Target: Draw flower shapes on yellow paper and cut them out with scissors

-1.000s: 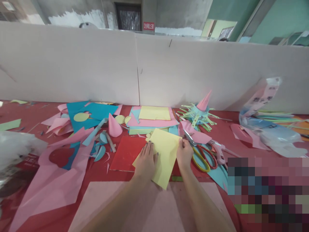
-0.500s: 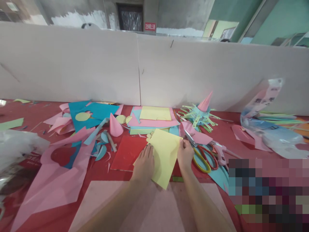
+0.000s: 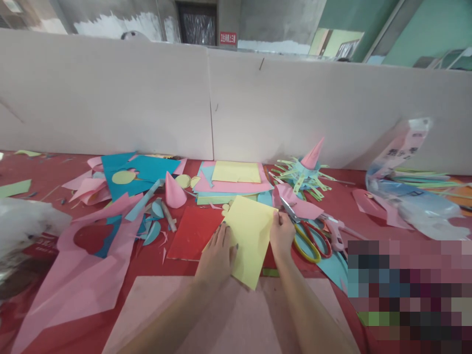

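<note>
A yellow paper sheet lies tilted at the centre, partly over a red square. My left hand rests on the left edge of the yellow sheet, fingers spread out flat. At the sheet's upper right corner my right hand has its fingers closed on the paper. Right beside that hand are scissors with red and yellow handles. Small yellow scalloped pieces peek out from behind the sheet's upper left edge.
A pink board lies in front. Pink cone, stacked papers and a spiky green craft stand behind. Pink cut paper and a plastic bag are left; a glue gun is right.
My left hand has shifted slightly, and its thumb now shows apart from the fingers on the yellow sheet. The view has moved a little; my right hand keeps its hold on the corner.
</note>
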A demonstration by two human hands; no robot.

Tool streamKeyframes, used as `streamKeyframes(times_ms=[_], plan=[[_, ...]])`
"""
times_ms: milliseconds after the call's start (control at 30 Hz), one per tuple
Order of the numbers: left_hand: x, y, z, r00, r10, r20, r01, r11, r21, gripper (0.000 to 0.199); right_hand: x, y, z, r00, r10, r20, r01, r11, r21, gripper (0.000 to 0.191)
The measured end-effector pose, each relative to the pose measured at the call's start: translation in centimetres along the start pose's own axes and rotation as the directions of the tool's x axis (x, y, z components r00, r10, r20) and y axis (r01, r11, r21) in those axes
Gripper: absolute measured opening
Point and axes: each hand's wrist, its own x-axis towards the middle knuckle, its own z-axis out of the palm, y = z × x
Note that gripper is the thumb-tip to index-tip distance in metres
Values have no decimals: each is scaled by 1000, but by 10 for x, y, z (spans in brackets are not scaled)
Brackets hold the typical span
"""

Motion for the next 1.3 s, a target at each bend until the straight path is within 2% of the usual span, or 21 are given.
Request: streamKeyframes(times_ms=[133, 333, 533, 800, 933, 1033, 1133, 1200, 1300], plan=[[-2, -4, -3, 1000, -3, 27, 3, 1000, -11, 42, 0, 0, 0, 1000, 2, 4, -2, 1000, -2, 36], [-2, 3, -7, 1000, -19, 24, 16, 989, 146, 42, 1, 3, 2, 1000, -14, 1, 14, 1000, -14, 39], [-3, 7, -8, 999, -33, 34, 25, 976, 217, 43, 1, 3, 1, 1000, -7, 3, 7, 1000, -8, 38], [-12, 15, -4, 990, -137, -11, 138, 987, 82, 43, 1, 2, 1, 1000, -17, 4, 17, 1000, -2, 40], [-19, 8, -5, 983, -182, 30, 184, 976, -117, 46, 1, 2, 0, 1000, -22, 3, 22, 1000, -1, 38], [-21, -1, -10, 969, -245, 42, 245, 913, -326, 46, 2, 1, 0, 1000, -31, 5, 31, 1000, 2, 38], [-19, -7, -16, 955, -294, 29, 265, 810, -524, 42, 2, 1, -1, 999, -37, 4, 37, 999, -8, 39], [-18, -9, -19, 933, -359, 35, 297, 709, -640, 40, 2, 1, -1, 999, -41, 3, 41, 999, -16, 39], [-18, -11, -20, 862, -501, 78, 363, 503, -784, 36, 2, 2, -1, 999, -36, 8, 36, 999, 5, 39]])
